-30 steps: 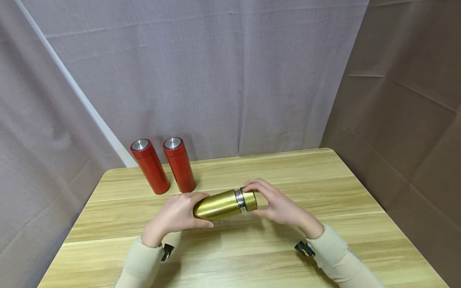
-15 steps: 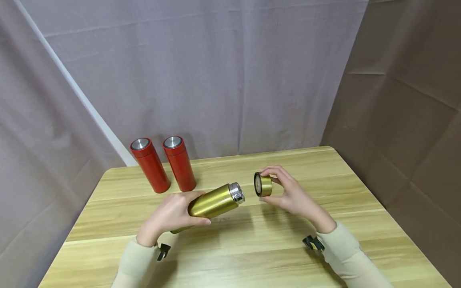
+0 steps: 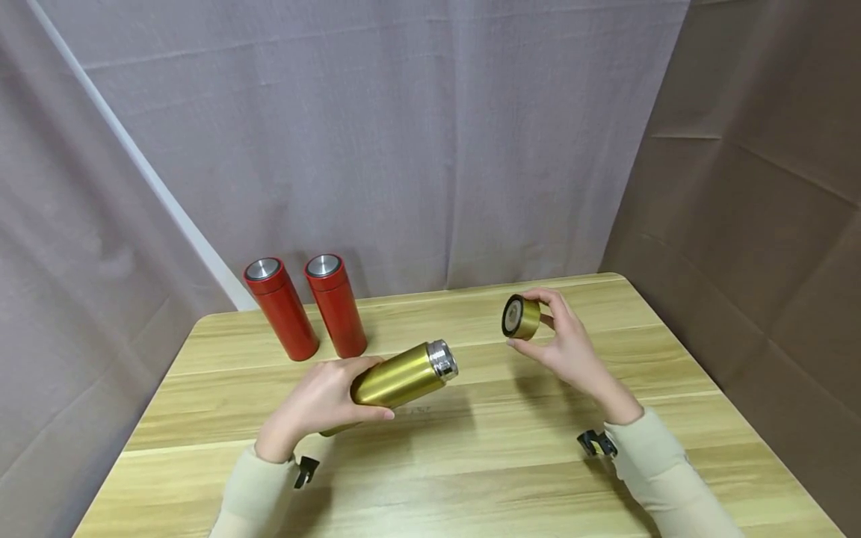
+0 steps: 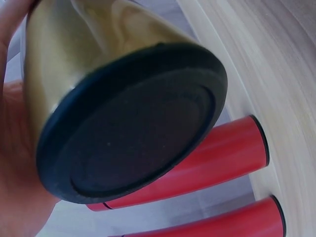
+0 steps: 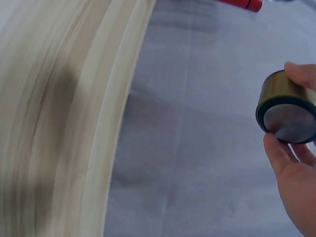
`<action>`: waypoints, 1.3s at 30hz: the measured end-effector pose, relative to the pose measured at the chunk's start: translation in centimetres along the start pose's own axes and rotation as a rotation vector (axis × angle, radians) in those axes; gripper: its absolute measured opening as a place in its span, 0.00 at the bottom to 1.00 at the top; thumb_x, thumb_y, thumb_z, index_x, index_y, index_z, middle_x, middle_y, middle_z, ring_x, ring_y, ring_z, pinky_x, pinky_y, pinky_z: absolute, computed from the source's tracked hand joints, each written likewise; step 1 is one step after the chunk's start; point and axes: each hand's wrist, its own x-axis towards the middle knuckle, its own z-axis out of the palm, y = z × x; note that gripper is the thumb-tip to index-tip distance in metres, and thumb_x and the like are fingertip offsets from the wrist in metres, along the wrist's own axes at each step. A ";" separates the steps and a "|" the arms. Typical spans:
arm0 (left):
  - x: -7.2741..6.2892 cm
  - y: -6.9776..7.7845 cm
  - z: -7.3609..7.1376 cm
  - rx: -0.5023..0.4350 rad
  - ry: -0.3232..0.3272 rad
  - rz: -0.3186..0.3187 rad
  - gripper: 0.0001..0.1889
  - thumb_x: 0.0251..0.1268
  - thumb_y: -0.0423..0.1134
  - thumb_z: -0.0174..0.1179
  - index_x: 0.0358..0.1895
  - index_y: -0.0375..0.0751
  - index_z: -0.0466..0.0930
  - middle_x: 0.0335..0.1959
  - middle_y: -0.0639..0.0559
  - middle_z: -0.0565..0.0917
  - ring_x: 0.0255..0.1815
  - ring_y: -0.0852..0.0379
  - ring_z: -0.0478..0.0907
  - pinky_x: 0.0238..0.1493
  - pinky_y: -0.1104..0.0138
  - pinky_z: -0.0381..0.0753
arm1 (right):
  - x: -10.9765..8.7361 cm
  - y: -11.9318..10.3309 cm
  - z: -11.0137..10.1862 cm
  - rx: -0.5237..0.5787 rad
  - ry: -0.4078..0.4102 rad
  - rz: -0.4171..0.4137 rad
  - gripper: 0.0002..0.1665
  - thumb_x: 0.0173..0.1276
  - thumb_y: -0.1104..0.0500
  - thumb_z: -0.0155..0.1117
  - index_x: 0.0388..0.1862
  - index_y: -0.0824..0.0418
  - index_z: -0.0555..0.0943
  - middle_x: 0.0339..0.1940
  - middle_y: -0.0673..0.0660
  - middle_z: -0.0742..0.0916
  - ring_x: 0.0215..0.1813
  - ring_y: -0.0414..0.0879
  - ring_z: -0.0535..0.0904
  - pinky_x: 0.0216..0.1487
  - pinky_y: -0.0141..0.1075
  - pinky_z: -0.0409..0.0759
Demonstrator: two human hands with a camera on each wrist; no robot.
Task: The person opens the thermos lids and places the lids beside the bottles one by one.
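Observation:
In the head view my left hand grips a gold thermos flask around its body, tilted with its bare silver threaded neck up and to the right. The flask's dark round base fills the middle of the left wrist view. My right hand pinches the gold lid between thumb and fingers, off to the right and apart from the flask. The lid's underside faces left in the head view. Its silver top shows in the right wrist view.
Two red thermos flasks, a left one and a right one, stand upright with lids on at the back left of the wooden table. Grey curtains hang behind the table's back edge.
The lid has come off the gold flask's neck, and my right hand has carried it right and away from me. My left hand has drawn slightly back with the flask, which is tilted more steeply.

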 end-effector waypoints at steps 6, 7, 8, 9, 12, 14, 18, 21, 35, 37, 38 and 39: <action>0.0 0.1 0.0 0.007 0.002 -0.002 0.38 0.46 0.71 0.71 0.60 0.56 0.80 0.34 0.68 0.79 0.28 0.67 0.73 0.31 0.69 0.74 | -0.3 4.4 -1.4 -0.041 0.041 0.125 0.46 0.48 0.74 0.81 0.66 0.71 0.70 0.63 0.68 0.73 0.63 0.61 0.71 0.58 0.19 0.68; 0.0 0.1 0.0 0.007 0.002 -0.002 0.38 0.46 0.71 0.71 0.60 0.56 0.80 0.34 0.68 0.79 0.28 0.67 0.73 0.31 0.69 0.74 | -0.3 4.9 -1.6 -0.049 0.041 0.143 0.45 0.49 0.73 0.81 0.66 0.71 0.69 0.63 0.68 0.73 0.63 0.61 0.70 0.60 0.21 0.68; 0.0 0.1 0.0 0.006 0.003 -0.001 0.38 0.46 0.70 0.72 0.60 0.56 0.80 0.34 0.68 0.79 0.28 0.67 0.73 0.31 0.69 0.74 | -0.3 5.4 -1.8 -0.061 0.041 0.157 0.45 0.49 0.73 0.81 0.66 0.72 0.69 0.63 0.68 0.73 0.63 0.62 0.71 0.62 0.24 0.70; 0.0 0.1 0.0 0.006 0.004 0.000 0.38 0.46 0.70 0.72 0.60 0.56 0.80 0.34 0.68 0.79 0.28 0.67 0.73 0.31 0.69 0.74 | -0.4 5.8 -2.0 -0.073 0.041 0.171 0.45 0.49 0.73 0.80 0.66 0.72 0.69 0.62 0.68 0.73 0.63 0.62 0.71 0.63 0.29 0.72; 0.0 0.1 0.0 0.005 0.007 0.000 0.38 0.46 0.70 0.72 0.60 0.56 0.80 0.34 0.68 0.79 0.28 0.67 0.73 0.31 0.69 0.74 | -0.5 7.2 -2.5 -0.103 0.034 0.209 0.44 0.50 0.73 0.80 0.65 0.73 0.68 0.61 0.69 0.73 0.63 0.63 0.71 0.64 0.46 0.74; 0.0 0.1 0.0 0.004 0.009 0.001 0.38 0.46 0.70 0.72 0.60 0.56 0.80 0.34 0.68 0.79 0.28 0.67 0.73 0.32 0.69 0.74 | -0.7 8.0 -2.7 -0.112 0.024 0.242 0.44 0.51 0.73 0.79 0.66 0.74 0.67 0.61 0.70 0.72 0.64 0.65 0.70 0.62 0.54 0.72; 0.0 0.1 -0.1 0.000 0.011 0.001 0.38 0.46 0.70 0.72 0.60 0.56 0.80 0.35 0.68 0.79 0.28 0.67 0.73 0.32 0.69 0.74 | -1.1 9.6 -3.1 -0.106 -0.009 0.341 0.44 0.55 0.71 0.76 0.67 0.77 0.64 0.63 0.74 0.70 0.65 0.68 0.68 0.63 0.58 0.70; 0.1 0.1 -0.2 -0.001 0.009 0.001 0.38 0.46 0.70 0.72 0.61 0.56 0.80 0.35 0.68 0.79 0.28 0.66 0.73 0.32 0.69 0.74 | -1.5 10.3 -3.4 -0.131 -0.047 0.424 0.45 0.58 0.68 0.76 0.68 0.77 0.62 0.64 0.76 0.68 0.63 0.70 0.69 0.62 0.59 0.72; 0.1 0.3 -0.2 0.011 -0.005 0.001 0.39 0.45 0.69 0.73 0.62 0.55 0.80 0.36 0.66 0.80 0.29 0.66 0.74 0.32 0.68 0.74 | -3.0 12.8 -3.6 -0.229 -0.136 0.527 0.47 0.58 0.63 0.76 0.69 0.78 0.61 0.66 0.79 0.68 0.65 0.74 0.66 0.64 0.63 0.64; 0.1 0.3 -0.1 0.017 -0.004 0.002 0.39 0.45 0.69 0.73 0.62 0.55 0.80 0.36 0.66 0.80 0.28 0.66 0.73 0.32 0.68 0.74 | -3.1 12.9 -3.7 -0.239 -0.145 0.529 0.47 0.59 0.63 0.76 0.69 0.78 0.61 0.66 0.79 0.68 0.65 0.74 0.66 0.64 0.63 0.63; 0.1 0.2 -0.1 0.018 -0.004 0.003 0.39 0.45 0.69 0.73 0.62 0.55 0.80 0.35 0.66 0.80 0.28 0.66 0.73 0.32 0.68 0.74 | -3.1 13.0 -3.7 -0.243 -0.148 0.531 0.47 0.59 0.63 0.76 0.69 0.78 0.61 0.66 0.79 0.68 0.65 0.74 0.66 0.64 0.63 0.63; 0.1 0.2 -0.1 0.018 -0.003 0.004 0.39 0.45 0.69 0.73 0.62 0.55 0.80 0.35 0.66 0.81 0.28 0.66 0.73 0.32 0.68 0.74 | -3.1 13.0 -3.7 -0.246 -0.149 0.530 0.47 0.59 0.63 0.76 0.69 0.78 0.61 0.66 0.79 0.68 0.65 0.74 0.66 0.64 0.63 0.63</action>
